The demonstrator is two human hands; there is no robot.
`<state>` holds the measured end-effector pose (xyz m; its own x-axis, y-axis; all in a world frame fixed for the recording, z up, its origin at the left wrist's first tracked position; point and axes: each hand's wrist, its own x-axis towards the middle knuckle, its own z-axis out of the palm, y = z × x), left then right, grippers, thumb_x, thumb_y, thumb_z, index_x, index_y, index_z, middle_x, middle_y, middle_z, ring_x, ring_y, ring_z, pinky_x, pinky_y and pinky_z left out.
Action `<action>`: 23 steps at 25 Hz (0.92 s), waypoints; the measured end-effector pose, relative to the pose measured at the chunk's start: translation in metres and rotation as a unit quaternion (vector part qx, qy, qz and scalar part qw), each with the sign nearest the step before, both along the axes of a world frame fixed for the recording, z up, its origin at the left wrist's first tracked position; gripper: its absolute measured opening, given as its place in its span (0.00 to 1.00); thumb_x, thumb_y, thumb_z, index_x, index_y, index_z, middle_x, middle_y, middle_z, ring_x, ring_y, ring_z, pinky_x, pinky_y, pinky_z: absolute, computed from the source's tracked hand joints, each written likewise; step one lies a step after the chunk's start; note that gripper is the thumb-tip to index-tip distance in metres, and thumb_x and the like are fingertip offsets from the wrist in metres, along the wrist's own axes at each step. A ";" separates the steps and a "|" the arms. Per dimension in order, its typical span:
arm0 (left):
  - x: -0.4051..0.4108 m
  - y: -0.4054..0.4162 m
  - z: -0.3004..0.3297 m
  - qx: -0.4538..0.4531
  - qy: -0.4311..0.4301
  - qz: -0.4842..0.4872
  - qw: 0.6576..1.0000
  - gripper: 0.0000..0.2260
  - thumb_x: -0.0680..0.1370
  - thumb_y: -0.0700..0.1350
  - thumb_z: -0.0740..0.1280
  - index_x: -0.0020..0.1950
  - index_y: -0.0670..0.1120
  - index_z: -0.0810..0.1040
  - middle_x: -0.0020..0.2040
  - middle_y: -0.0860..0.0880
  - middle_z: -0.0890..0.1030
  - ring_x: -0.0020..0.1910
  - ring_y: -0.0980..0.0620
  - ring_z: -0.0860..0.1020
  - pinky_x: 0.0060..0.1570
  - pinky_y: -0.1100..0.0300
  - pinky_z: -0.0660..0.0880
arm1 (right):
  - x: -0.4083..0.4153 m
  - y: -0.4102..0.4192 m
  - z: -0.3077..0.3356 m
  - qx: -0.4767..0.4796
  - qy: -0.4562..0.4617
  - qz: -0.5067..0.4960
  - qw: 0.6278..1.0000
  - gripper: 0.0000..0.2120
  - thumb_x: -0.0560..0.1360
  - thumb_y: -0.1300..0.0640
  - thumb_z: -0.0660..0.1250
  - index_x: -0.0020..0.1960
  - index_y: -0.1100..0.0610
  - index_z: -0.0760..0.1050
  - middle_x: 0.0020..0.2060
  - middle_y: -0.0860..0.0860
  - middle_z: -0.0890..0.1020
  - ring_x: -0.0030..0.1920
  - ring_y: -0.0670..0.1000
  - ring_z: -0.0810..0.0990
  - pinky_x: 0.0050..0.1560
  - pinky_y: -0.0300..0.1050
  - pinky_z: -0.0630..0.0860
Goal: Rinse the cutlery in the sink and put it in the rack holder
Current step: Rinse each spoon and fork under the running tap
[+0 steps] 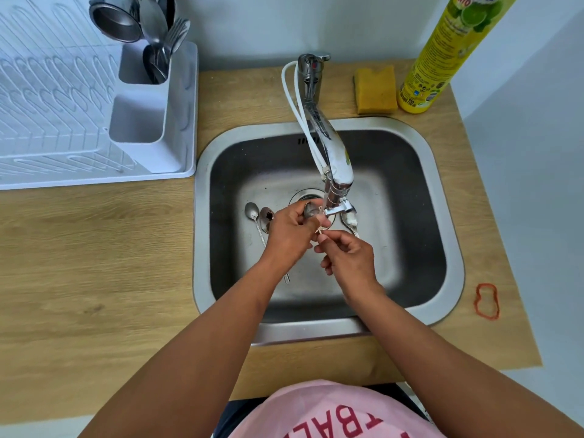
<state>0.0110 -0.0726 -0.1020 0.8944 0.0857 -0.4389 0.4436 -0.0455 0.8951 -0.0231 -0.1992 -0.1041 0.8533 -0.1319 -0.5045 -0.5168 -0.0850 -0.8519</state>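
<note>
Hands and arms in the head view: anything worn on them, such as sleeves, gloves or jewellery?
Nothing: the left hand and right hand are ungloved, both forearms bare, with no visible rings, watch or bracelets. A pink top with red lettering shows at the bottom edge.

The tall yellow dish-soap bottle (442, 55) at the back right of the counter shows "700" near its base, with a lime picture higher up; the brand letters at its top are cut off and cannot be read. The pink shirt (331, 412) at the bottom edge bears large red letters, seen upside down, partly "BAL".
</note>
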 end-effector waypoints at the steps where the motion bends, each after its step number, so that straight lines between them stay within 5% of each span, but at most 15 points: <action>1: 0.000 -0.002 -0.001 -0.005 -0.005 0.003 1.000 0.07 0.81 0.39 0.68 0.57 0.44 0.84 0.42 0.48 0.88 0.30 0.61 0.82 0.28 0.68 0.74 | 0.000 -0.002 0.001 0.007 0.001 -0.001 1.000 0.04 0.78 0.59 0.71 0.46 0.54 0.85 0.34 0.50 0.87 0.24 0.45 0.76 0.25 0.40 0.72; 4: 0.005 -0.008 -0.003 0.010 0.013 0.003 1.000 0.08 0.83 0.45 0.66 0.52 0.45 0.85 0.38 0.49 0.86 0.26 0.59 0.79 0.26 0.64 0.72 | 0.000 -0.009 0.004 0.028 -0.006 -0.012 1.000 0.03 0.78 0.59 0.72 0.46 0.55 0.85 0.42 0.52 0.89 0.23 0.48 0.75 0.23 0.40 0.70; 9: 0.004 -0.008 0.003 -0.068 0.025 -0.054 0.996 0.08 0.83 0.44 0.64 0.56 0.51 0.83 0.45 0.47 0.89 0.32 0.54 0.80 0.30 0.61 0.74 | -0.002 -0.019 0.009 0.022 -0.001 -0.011 1.000 0.04 0.78 0.59 0.71 0.46 0.56 0.84 0.40 0.50 0.89 0.25 0.50 0.77 0.25 0.41 0.73; 15: 0.002 -0.008 0.002 0.050 -0.034 0.018 0.998 0.08 0.82 0.42 0.68 0.51 0.39 0.85 0.38 0.46 0.86 0.31 0.58 0.82 0.29 0.65 0.76 | 0.002 -0.021 0.011 0.034 0.021 0.014 0.999 0.04 0.78 0.59 0.70 0.46 0.56 0.82 0.35 0.54 0.88 0.22 0.48 0.71 0.23 0.37 0.67; 20: 0.001 0.004 0.004 -0.065 0.009 -0.029 0.997 0.08 0.81 0.39 0.67 0.57 0.41 0.85 0.46 0.47 0.88 0.41 0.55 0.84 0.42 0.63 0.77 | 0.009 -0.012 0.012 0.090 0.045 -0.008 0.995 0.04 0.79 0.58 0.69 0.48 0.56 0.82 0.36 0.55 0.88 0.26 0.50 0.77 0.30 0.43 0.75; 23: 0.000 0.006 0.008 -0.049 -0.048 -0.018 0.997 0.06 0.77 0.36 0.73 0.46 0.45 0.87 0.43 0.49 0.88 0.41 0.57 0.85 0.42 0.68 0.77 | 0.016 -0.005 0.011 0.099 0.033 0.008 0.995 0.08 0.80 0.54 0.68 0.45 0.56 0.83 0.37 0.54 0.88 0.32 0.51 0.83 0.37 0.45 0.80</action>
